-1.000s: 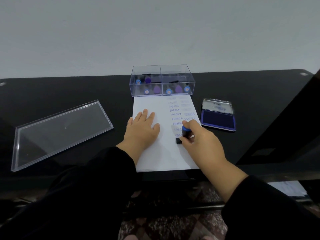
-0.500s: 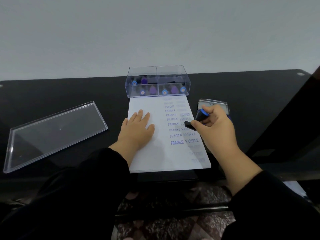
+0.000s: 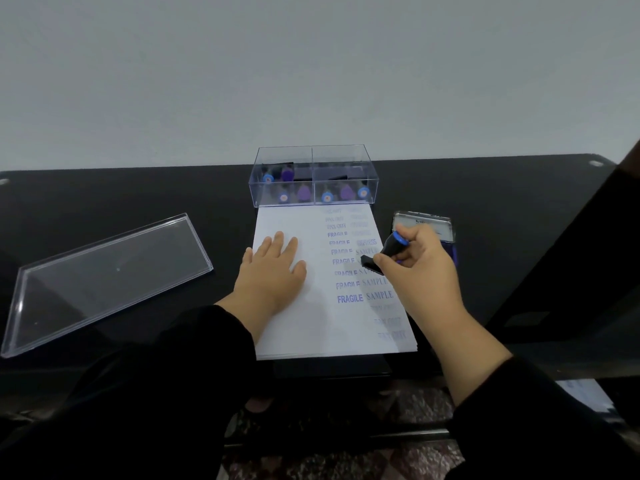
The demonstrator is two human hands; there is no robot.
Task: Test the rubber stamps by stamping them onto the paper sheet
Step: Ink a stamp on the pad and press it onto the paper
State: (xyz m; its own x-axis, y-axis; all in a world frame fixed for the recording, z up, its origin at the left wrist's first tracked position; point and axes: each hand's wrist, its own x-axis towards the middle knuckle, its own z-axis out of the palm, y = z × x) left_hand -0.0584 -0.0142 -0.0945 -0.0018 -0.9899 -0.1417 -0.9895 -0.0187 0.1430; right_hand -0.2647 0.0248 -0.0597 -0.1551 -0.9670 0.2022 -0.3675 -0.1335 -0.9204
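At the near edge of the black table (image 3: 138, 195), the paper sheet (image 3: 311, 327) lies square to the person. The left hand (image 3: 273, 271) lies flat on its left half, fingers straight, I'd guess to stop it sliding under each press. Over the sheet's right edge, the right hand (image 3: 420, 268) pinches a blue-capped rubber stamp (image 3: 389, 249), tilted and lifted off the paper beside the FRAGILE and SAMPLE columns. Just past it, the ink pad (image 3: 446, 233) sits open for re-inking. At the sheet's far edge the clear box (image 3: 313, 157) holds the other stamps; its lid (image 3: 100, 275) is parked left, out of the way.
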